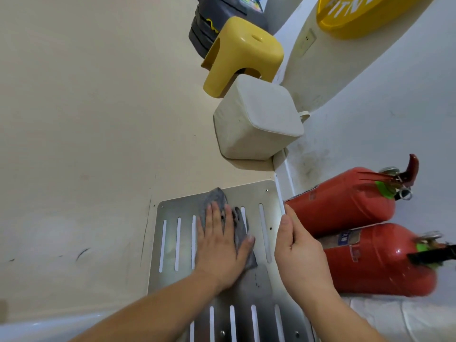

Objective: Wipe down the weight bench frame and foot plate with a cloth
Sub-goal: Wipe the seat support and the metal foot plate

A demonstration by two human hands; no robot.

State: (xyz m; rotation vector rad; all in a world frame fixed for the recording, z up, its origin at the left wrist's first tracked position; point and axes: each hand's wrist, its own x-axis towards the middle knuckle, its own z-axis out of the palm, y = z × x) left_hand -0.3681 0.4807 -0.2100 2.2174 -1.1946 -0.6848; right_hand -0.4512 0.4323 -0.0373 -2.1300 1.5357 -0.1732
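A slotted metal foot plate (172, 243) fills the lower middle of the head view. A grey cloth (217, 197) lies spread on its upper part. My left hand (222, 245) presses flat on the cloth, fingers together and pointing away from me. My right hand (296, 253) grips the plate's right edge, thumb on top and fingers wrapped behind it. No other part of the bench frame shows.
Two red fire extinguishers (345, 201) (375, 260) lie just right of the plate, close to my right hand. A white cube stool (256, 119) and a yellow plastic stool (244, 53) stand beyond the plate's far edge. Beige floor (86, 132) spreads to the left.
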